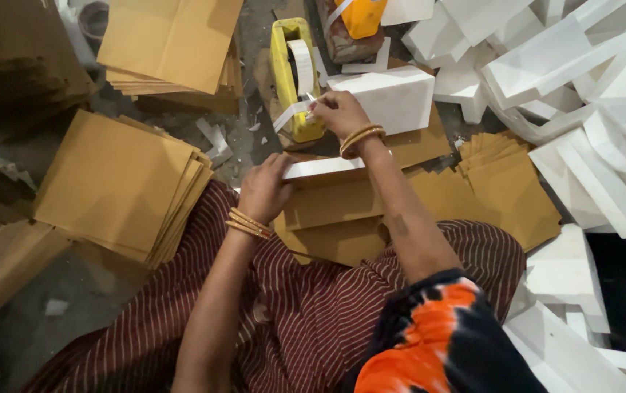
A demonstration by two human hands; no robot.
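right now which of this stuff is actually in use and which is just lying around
In use:
- right hand pulling white tape from the yellow tape dispenser
- left hand pressing on the white foam strip over the brown cardboard piece

Lying about:
- cardboard stacks
- white foam pieces
- white foam block

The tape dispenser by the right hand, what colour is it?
Yellow tape dispenser, clearest in the head view.

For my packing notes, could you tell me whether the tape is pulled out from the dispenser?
Pulled out: a white tape strip stretches from the yellow dispenser to the right hand.
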